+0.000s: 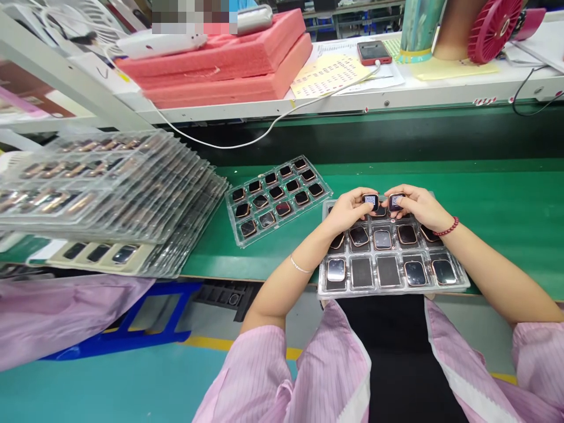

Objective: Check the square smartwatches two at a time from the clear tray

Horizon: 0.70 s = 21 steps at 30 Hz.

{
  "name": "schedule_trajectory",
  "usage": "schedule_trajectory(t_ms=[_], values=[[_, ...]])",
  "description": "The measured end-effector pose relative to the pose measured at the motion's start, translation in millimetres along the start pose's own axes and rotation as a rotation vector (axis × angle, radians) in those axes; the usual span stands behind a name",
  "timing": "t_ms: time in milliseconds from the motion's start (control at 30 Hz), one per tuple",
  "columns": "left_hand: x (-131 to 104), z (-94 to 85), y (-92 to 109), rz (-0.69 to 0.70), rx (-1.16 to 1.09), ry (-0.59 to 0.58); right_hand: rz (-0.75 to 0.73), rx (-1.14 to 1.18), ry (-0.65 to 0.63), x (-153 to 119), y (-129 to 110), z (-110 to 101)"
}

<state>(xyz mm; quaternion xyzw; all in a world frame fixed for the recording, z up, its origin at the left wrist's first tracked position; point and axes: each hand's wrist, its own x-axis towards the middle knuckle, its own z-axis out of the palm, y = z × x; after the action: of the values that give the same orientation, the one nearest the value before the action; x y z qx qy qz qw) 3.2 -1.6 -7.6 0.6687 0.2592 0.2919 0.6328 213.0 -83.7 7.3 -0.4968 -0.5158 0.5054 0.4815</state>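
Observation:
Above the back row of a clear plastic tray [418,289], my left hand [348,210] pinches a small square watch case [370,202] whose screen shows a white code pattern. Close beside it, my right hand [418,205] grips a second watch case [396,202] with a similar lit code. The tray holds several dark-screened watch cases, one of them a bright-faced case [336,269] at the front left. Two front-row pockets [362,272] hold no case. My hands partly cover the back row.
Left of my hands, a second tray [241,239] of watch cases lies on the green mat [273,254]. A tall stack of trays [194,200] leans at the left. Behind, a white shelf [335,106] carries pink foam [220,64], a phone [374,53] and a red fan [496,29].

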Motion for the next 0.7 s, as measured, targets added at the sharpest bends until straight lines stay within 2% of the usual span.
schedule_trajectory(t_ms=[433,700], values=[[-2.6,1.7,3.5,0.017,0.031,-0.004,-0.053,-0.055,-0.024,0.3,4.5,0.7],[-0.9,0.1,-2.4,0.056,0.106,-0.002,-0.076,-0.094,-0.028,1.4,5.3,3.4]])
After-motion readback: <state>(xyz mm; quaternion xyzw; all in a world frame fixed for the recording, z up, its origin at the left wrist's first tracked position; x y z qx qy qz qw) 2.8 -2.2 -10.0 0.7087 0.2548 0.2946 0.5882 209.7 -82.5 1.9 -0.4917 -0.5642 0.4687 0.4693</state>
